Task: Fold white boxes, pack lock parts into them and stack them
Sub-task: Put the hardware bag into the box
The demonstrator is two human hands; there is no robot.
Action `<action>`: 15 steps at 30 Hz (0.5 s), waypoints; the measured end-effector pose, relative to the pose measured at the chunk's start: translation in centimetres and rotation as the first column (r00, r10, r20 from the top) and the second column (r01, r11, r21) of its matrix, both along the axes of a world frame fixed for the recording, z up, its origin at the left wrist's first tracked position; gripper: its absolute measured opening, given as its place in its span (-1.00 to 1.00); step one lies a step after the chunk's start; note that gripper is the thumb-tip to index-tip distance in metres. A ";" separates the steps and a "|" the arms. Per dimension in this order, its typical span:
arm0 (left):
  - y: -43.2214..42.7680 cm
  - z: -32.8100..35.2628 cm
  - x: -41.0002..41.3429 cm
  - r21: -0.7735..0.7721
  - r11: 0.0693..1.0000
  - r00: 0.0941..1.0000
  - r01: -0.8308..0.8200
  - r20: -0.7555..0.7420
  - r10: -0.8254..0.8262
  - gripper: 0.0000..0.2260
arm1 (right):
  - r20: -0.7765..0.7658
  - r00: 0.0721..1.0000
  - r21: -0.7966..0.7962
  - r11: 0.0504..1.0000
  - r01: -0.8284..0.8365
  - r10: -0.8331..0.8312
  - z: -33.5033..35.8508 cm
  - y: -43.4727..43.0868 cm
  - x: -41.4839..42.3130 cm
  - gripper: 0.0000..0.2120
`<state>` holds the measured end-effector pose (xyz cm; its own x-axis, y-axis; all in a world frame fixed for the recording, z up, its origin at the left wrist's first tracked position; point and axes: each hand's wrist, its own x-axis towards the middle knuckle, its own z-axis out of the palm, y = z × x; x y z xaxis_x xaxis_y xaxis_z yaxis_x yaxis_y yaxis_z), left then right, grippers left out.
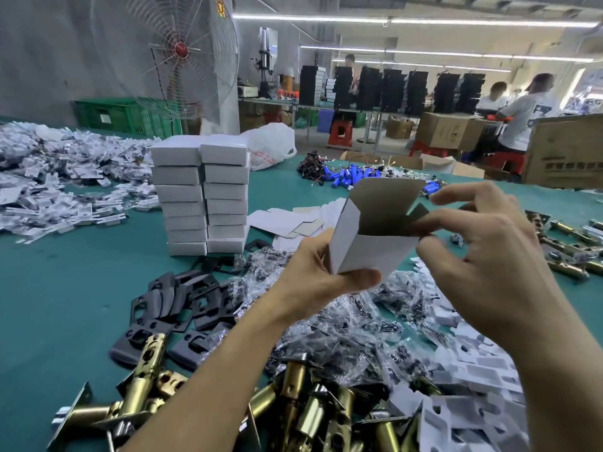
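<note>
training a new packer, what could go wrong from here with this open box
The left hand pinches the open box only at its lower corner, so it might twist or crease while the right hand works the side flap. The stacked boxes stand tall and uneven; adding one could topple them.

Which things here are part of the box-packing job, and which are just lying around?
Job in hand:
- open box, held by the left hand, right hand pinching its flap
- stacked boxes
- flat box blanks
- brass latches
- black plates
- screw bags

Lying about:
- fan
- blue cylinders
- plastic bag
- green crate
</note>
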<state>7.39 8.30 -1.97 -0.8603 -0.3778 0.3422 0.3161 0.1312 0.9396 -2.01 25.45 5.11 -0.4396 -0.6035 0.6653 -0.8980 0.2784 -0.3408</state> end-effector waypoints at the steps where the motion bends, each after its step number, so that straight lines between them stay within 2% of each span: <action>1: 0.0 -0.1 -0.1 -0.015 1.000 1.000 -0.015 0.001 0.015 -0.62 | 0.018 1.000 0.006 1.000 0.007 -0.007 0.0 0.0 0.1 -0.82; 9: -0.2 -0.2 -0.3 -0.120 0.977 0.983 -0.177 0.022 0.180 -0.65 | 0.157 0.983 -0.064 0.994 -0.088 0.097 -0.2 -0.6 0.6 -0.74; 11: -0.1 -0.1 -0.2 -0.095 0.981 0.985 -0.169 0.016 0.171 -0.68 | 0.272 0.948 -0.141 0.981 -0.133 0.167 -0.4 -0.9 0.7 -0.63; 13: 0.0 0.1 0.1 -0.006 0.993 0.993 -0.117 0.003 0.117 -0.66 | 0.412 0.883 -0.236 0.962 -0.135 0.225 -0.8 -1.2 0.5 -0.51; 15: 0.2 0.4 0.4 0.053 0.997 0.998 -0.058 0.033 0.056 -0.63 | 0.569 0.792 -0.222 0.969 -0.111 0.222 -1.5 -1.5 -0.2 -0.46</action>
